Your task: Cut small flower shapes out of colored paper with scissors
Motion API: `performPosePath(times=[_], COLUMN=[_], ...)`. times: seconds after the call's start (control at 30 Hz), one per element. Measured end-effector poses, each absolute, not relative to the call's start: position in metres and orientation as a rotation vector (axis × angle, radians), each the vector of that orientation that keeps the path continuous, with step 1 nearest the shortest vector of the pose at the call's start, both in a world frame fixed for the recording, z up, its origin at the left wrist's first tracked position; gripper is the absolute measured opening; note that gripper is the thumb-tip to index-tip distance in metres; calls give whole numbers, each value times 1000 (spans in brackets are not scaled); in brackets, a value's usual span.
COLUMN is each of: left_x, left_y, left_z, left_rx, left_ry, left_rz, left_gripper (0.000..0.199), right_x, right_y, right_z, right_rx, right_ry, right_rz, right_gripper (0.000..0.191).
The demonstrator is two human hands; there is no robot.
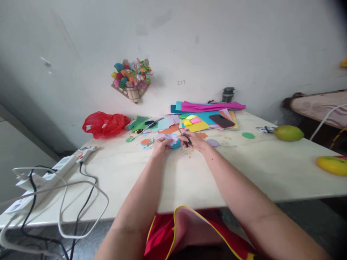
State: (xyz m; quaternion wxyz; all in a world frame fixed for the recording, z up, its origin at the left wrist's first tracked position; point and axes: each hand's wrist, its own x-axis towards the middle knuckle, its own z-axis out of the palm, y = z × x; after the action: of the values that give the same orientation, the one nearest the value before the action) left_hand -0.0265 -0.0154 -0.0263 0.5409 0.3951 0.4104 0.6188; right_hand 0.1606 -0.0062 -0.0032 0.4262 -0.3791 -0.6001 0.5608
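Observation:
My left hand (160,146) has its fingers closed on the left edge of a blue paper circle (175,144), with a pale lilac scalloped paper piece (171,138) lying over it. My right hand (193,140) is wrapped round the black handles of a pair of scissors (186,139). Their blades point up and away to the left, above the papers. The fingers of my right hand are close to the right edge of the blue circle. Small paper scraps (189,154) lie on the table below my right hand.
Coloured paper sheets (200,126) and a phone (221,121) lie behind my hands. Left are other scissors (146,127), a red bag (104,124) and a power strip (61,169) with cables. At right: a green mango (288,133) and a yellow fruit (332,165).

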Motion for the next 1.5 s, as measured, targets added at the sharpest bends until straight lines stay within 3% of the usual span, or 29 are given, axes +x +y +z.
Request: performPosePath(times=[0.37, 0.7, 1.5], left_x=[-25, -29, -33], left_y=[-18, -10, -3], left_z=[-21, -27, -35], left_rx=[863, 825, 845], left_ry=[937, 874, 840], left_rz=[1536, 1535, 1511], left_gripper=[19, 24, 17], right_x=[167, 169, 169], right_y=[-4, -5, -8], right_z=[-9, -5, -3], right_rx=[-970, -964, -1004], right_ry=[-1719, -1874, -1940], right_rz=[1557, 1507, 1448], right_gripper=[38, 46, 42])
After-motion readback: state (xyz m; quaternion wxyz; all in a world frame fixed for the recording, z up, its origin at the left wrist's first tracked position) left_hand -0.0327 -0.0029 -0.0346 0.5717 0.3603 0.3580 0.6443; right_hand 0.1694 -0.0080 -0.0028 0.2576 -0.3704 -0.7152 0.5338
